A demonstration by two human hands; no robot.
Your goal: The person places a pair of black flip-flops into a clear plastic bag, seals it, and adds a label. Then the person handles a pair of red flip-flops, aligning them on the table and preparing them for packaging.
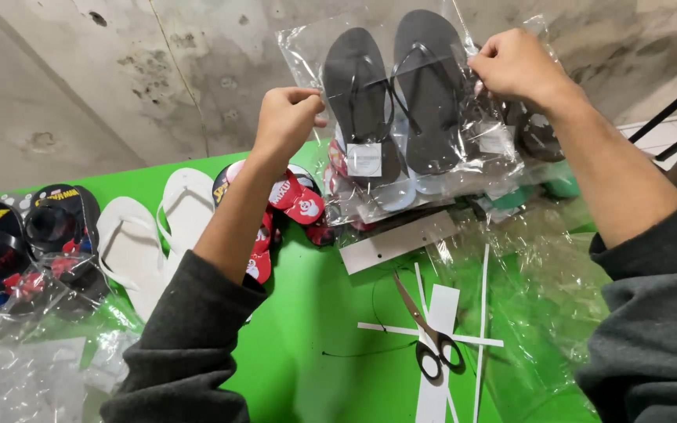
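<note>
I hold a clear plastic bag (401,102) up in front of me, above the far side of the green tabletop (315,345). Inside it sits a pair of dark grey flip-flops (397,94), soles toward me, toes up, with a small white tag (363,159) hanging at the heel of the left one.

My left hand (285,117) is raised with the forearm slanting up from the lower left, the wrist bent back and the knuckles facing me; its fingers (307,98) are curled closed, pinching the bag's left edge beside the left sandal. My right hand (515,63) reaches in from the right, the forearm running down to my grey sleeve (660,313); its fingers (486,56) are folded tight on the bag's upper right edge beside the right sandal. Both arms are lifted clear of the tabletop, and the bag hangs stretched between the two grips.

Below the bag lie more bagged sandals, red patterned ones (295,204) just under my left wrist. Further left sit a white pair (154,231) and a black printed pair (29,231). Black-handled scissors (429,333) rest on white paper strips (440,313) near me, with loose clear wrap (542,290) at the right.
</note>
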